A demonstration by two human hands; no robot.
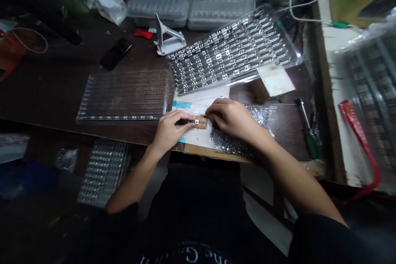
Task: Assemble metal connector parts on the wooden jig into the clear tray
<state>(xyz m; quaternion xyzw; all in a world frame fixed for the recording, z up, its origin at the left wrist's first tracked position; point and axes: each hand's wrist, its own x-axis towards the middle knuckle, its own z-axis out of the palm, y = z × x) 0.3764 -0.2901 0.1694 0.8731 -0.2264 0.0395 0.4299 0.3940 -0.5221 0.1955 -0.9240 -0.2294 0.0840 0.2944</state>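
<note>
My left hand (169,130) pinches a small black-and-silver connector (196,121) between thumb and fingers. The connector rests at a small brown block (202,122) on a white sheet (202,137). Just right of the block, my right hand (230,116) has its thumb and fingertips pressed together; anything between them is too small to tell. Under and beside the right hand lies a clear bag of small shiny metal parts (229,142). A clear ribbed tray (123,93) lies left of my hands, with a row of connectors along its near edge.
Behind my hands a clear tray full of connectors (229,51) leans on a box (275,82). A white stand (170,39), a phone (116,53) and stacked clear trays (161,0) sit farther back. A green-handled screwdriver (309,136) lies to the right. Another filled tray (102,173) stands below the table edge.
</note>
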